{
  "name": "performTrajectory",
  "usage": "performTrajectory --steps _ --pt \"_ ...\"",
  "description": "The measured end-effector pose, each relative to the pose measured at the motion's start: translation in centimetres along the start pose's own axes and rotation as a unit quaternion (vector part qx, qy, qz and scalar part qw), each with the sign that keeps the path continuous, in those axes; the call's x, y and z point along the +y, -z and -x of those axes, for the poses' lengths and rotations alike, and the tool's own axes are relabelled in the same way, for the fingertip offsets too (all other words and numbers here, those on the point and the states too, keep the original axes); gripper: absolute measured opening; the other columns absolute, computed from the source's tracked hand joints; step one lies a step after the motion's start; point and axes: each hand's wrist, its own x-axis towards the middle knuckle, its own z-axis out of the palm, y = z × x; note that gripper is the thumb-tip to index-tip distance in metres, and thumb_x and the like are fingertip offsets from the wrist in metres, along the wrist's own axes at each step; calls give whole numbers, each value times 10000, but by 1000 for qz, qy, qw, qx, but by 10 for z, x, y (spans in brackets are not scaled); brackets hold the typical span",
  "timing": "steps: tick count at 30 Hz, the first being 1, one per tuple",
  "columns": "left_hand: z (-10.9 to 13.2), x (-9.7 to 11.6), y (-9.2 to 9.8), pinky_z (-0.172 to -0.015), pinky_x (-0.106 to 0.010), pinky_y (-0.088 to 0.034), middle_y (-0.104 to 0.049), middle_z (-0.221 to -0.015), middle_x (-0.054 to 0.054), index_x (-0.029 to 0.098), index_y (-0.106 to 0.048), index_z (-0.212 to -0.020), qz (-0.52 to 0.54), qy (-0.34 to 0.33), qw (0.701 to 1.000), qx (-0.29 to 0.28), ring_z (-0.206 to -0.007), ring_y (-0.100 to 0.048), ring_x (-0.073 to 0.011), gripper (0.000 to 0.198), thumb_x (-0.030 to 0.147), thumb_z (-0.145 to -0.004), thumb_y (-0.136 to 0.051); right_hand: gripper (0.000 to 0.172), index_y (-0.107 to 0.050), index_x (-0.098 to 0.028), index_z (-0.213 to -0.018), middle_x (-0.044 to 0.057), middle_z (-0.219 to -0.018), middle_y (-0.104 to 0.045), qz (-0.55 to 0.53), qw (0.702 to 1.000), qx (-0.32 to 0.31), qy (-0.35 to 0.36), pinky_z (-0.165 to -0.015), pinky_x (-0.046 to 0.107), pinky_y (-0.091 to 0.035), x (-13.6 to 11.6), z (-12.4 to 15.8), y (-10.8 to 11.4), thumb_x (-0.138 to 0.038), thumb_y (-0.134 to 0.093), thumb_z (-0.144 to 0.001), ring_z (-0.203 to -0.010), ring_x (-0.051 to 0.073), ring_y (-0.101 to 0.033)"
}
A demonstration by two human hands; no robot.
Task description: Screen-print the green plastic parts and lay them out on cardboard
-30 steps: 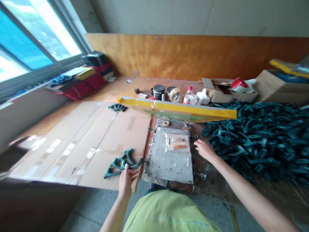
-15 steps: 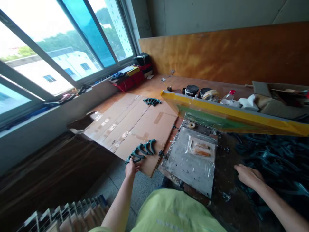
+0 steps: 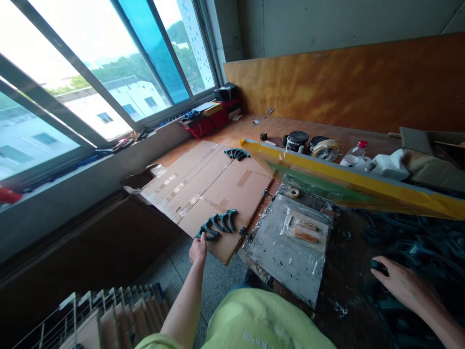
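On the near edge of a flat cardboard sheet (image 3: 189,182), several dark green curved handle-like parts (image 3: 218,222) lie in an overlapping row. My left hand (image 3: 198,249) pinches the end of the nearest part in that row, its thumb and fingertips closed. Over on the right, my right hand (image 3: 403,283) curls thumb and finger around a dark green part, of which only a rounded end (image 3: 379,266) shows. Beneath and beyond it spreads a heap of similar dark parts (image 3: 421,252), too dim to separate. A second small row of parts (image 3: 237,154) rests farther up the cardboard.
Between my hands is a grey plate (image 3: 286,257) bearing a plastic bag with orange-brown pieces (image 3: 305,235) and a tape roll (image 3: 293,193). A yellow-edged screen frame (image 3: 348,177) slants above it. Jars (image 3: 297,140) stand behind. A wire rack (image 3: 116,310) is at lower left.
The view has turned slightly left. My right hand has moved right and nearer over the heap, and a dark green part now shows between its fingers. My left hand stays at the near row.
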Motion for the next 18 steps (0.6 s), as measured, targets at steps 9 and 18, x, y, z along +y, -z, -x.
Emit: performTrajectory --steps 9,18 --pt "27 84 -36 -862 -409 -426 -635 -1100 -117 264 -677 -1028 -83 -157 983 41 -1083 -553 -303 463 632 -824 -483 500 -660 -193 -1050 156 -994 -725 -40 999 -32 -7 -662 429 -550 8 0 -3 -541 -450 -759 -780 327 -693" --pt "15 109 -43 -816 -383 -447 -605 -1112 -142 198 -688 -1005 -111 -126 985 40 -1046 -576 -283 382 475 -857 -472 540 -667 -201 -1037 150 -936 -737 -72 997 -31 -2 -648 430 -563 29 -6 -14 -597 -470 -728 -764 327 -701"
